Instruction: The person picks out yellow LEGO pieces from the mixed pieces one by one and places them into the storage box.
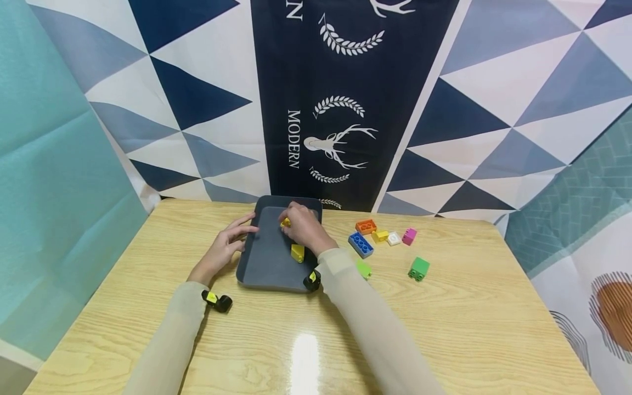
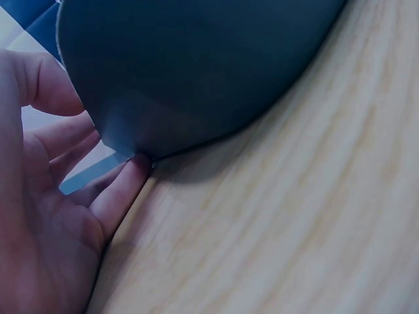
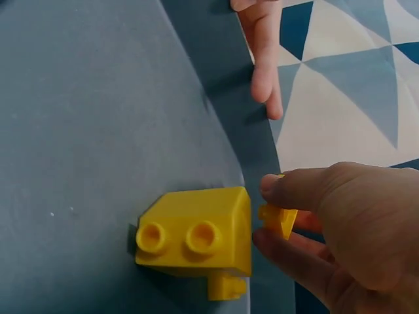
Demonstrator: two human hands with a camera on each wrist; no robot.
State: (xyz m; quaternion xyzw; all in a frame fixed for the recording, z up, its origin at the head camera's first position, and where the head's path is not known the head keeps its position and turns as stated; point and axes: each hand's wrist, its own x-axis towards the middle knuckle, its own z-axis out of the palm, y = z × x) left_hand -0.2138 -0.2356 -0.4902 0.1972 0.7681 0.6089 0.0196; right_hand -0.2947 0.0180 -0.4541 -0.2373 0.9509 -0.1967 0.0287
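R hand (image 1: 303, 224): narrow grip, thumb + fingertips pinching sm. yellow brick (image 1: 285, 222) over grey tray (image 1: 269, 270). L hand (image 1: 224, 249): wide grip, fingers spread, touching tray's L rim. 2nd yellow brick (image 1: 298, 253) in tray, nr R hand.

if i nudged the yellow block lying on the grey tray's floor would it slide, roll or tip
The yellow block would probably slide rather than roll, given its flat faces. It looks like hard moulded plastic, so likely stiff under the fingers. The tray floor looks smooth, so grip may be low.
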